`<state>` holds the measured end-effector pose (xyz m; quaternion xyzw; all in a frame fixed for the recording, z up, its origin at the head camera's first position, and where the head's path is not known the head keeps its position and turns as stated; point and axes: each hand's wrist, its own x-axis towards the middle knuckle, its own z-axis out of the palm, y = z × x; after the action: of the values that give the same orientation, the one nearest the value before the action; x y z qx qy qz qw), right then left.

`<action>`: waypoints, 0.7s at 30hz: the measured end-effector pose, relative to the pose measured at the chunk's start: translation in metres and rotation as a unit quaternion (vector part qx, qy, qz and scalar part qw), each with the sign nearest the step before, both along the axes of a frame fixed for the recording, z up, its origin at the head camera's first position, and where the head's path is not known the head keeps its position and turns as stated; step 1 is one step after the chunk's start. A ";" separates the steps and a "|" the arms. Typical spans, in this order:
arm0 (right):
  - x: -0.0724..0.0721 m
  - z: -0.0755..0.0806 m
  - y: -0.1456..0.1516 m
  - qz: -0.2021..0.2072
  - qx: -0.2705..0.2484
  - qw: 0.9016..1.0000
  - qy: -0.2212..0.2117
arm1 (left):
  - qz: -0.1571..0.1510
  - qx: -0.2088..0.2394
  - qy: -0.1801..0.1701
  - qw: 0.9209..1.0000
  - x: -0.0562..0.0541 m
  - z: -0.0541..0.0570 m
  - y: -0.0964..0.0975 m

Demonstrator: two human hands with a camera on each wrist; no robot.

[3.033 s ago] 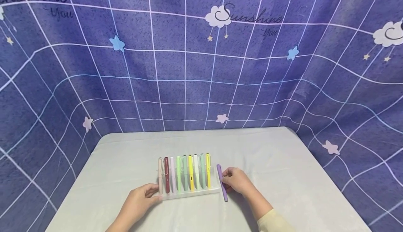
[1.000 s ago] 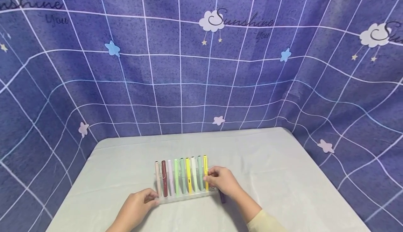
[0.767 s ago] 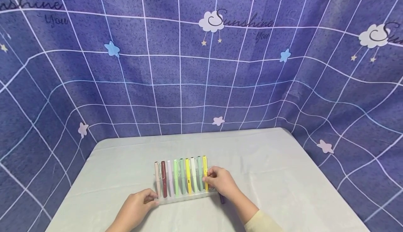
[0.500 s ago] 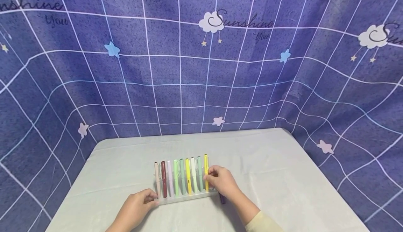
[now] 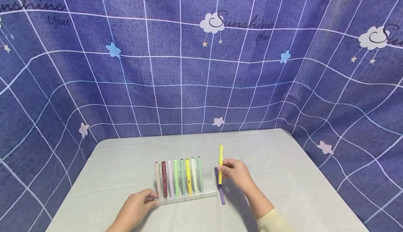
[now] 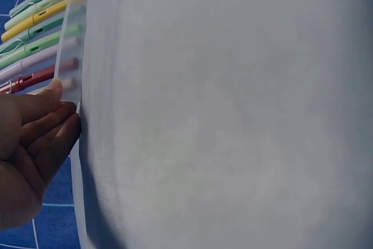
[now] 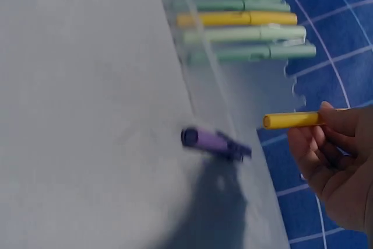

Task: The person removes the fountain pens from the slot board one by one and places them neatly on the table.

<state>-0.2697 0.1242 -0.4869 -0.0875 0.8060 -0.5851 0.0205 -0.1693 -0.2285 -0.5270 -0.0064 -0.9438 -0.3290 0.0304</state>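
A clear pen rack (image 5: 189,199) holds a row of upright pens in several colours, among them a dark red pen (image 5: 164,179) and a yellow pen (image 5: 188,176) mid-row. My left hand (image 5: 138,204) grips the rack's left end between thumb and fingers, as the left wrist view also shows. To the right of the rack, my right hand (image 5: 237,173) pinches another yellow pen (image 5: 220,162), held upright in the air. Below it a purple pen (image 5: 221,194) leans against or lies beside the rack's right end; the exact contact is unclear.
A pale cloth covers the table (image 5: 270,155). Blue grid-patterned curtain (image 5: 195,67) surrounds it at the back and both sides. The rack's right end (image 5: 208,183) holds no pen.
My right hand let go of the purple pen by the rack's right end, took hold of the rightmost yellow pen, then lifted it out and moved right. My left hand stays on the rack.
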 end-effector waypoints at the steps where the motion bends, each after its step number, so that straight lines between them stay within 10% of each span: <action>1: -0.001 -0.002 0.004 -0.006 0.011 1.000 -0.003 | 0.000 0.000 0.000 1.000 0.000 0.000 0.000; 11: 0.001 -0.028 0.020 0.018 0.070 0.994 -0.075 | 0.004 -0.001 -0.005 1.000 0.000 0.001 -0.001; 21: 0.007 -0.036 0.018 0.014 0.175 0.983 -0.058 | 0.006 -0.006 0.005 1.000 -0.001 -0.001 -0.001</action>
<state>-0.2629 0.1417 -0.5229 -0.0596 0.8921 -0.4386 0.0906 -0.1698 -0.2296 -0.5284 -0.0024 -0.9457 -0.3229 0.0366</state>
